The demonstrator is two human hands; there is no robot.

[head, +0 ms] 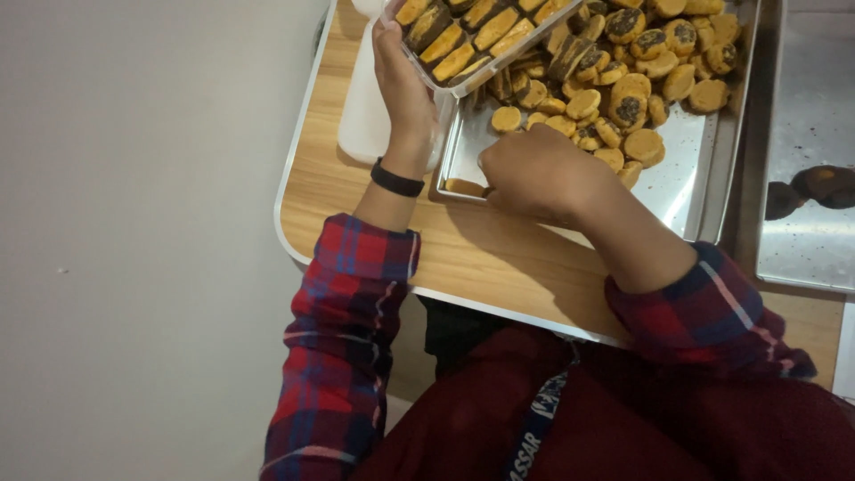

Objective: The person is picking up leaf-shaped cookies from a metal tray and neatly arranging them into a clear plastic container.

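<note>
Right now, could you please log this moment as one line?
left hand: holds clear plastic cookie container | right hand: over round yellow cookies, steel tray

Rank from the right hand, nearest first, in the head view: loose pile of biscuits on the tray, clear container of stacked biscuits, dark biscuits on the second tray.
From the right hand:
1. Loose pile of biscuits, just beyond the fingers on the near tray.
2. Clear container of stacked biscuits, up and to the left, held by the left hand.
3. Dark biscuits, far right on the second tray.
</note>
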